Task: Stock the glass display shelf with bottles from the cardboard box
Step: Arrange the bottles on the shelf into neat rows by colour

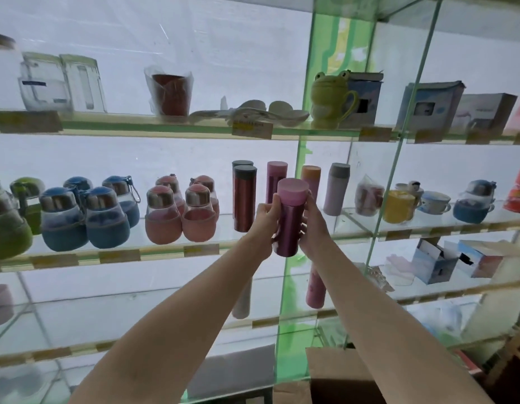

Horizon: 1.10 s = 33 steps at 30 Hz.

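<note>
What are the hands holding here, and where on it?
Both hands, left hand and right hand, grip the purple bottle around its body, below the pink cap.

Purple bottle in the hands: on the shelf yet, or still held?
Still held. Both the left hand and right hand grip the purple bottle, its base hanging in front of the glass shelf edge.

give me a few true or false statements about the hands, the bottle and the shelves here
1. Both hands hold the purple bottle. True: the left hand and right hand grip its sides.
2. The held bottle has a black cap. False: its cap is pink.
3. A frog mug stands on the shelf above the tall bottles. True.
4. The held bottle already stands on the glass shelf. False: it is held in front of the shelf edge.
5. The cardboard box sits on the top shelf. False: it is low, near the right forearm.
</note>
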### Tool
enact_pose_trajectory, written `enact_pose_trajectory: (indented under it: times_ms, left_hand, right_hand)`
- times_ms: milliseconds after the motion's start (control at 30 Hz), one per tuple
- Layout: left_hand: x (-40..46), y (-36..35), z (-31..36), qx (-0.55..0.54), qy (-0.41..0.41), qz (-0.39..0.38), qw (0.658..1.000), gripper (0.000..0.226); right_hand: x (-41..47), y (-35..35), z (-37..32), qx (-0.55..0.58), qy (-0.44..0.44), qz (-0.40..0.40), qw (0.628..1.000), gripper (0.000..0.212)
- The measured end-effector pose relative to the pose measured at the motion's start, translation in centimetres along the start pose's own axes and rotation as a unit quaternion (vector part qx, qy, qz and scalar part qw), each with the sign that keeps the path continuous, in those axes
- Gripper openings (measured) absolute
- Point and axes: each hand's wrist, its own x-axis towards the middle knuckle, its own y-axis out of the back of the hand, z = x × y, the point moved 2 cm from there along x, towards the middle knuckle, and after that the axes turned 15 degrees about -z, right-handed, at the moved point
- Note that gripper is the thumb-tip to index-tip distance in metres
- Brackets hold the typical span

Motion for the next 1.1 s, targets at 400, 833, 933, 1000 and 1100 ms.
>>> enact_pose_trajectory:
  times_ms: [400,833,933,1000,1100]
  left_hand:
    - [9.6,0.3,3.2,0.046,0.035,0.036,0.998,0.045]
    - [14.4,0.5,-2.2,-0.005,0.044,0.142,0.989,0.042]
    - [15.1,0.9,-2.8,0.003,0.024,0.148,0.989,0.039]
    - [15.4,1.5,-3.1,0.008,0.019,0.161,0.987,0.04]
    - [15.4,2.3,-3.4,0.031,0.023,0.187,0.982,0.041]
  right_hand:
    - [11.1,2.4,-3.3,-0.013,-0.067,-0.081,0.994,0.062]
    - [14.3,5.1,-1.3,-0.132,-0.225,-0.114,0.959,0.078]
    - [14.7,5.2,-0.1,-0.069,-0.201,-0.112,0.971,0.077]
    - [15.1,4.8,0.8,-0.042,-0.182,-0.117,0.975,0.073]
    - [15.5,4.1,1.8,-0.043,-0.148,-0.101,0.983,0.063]
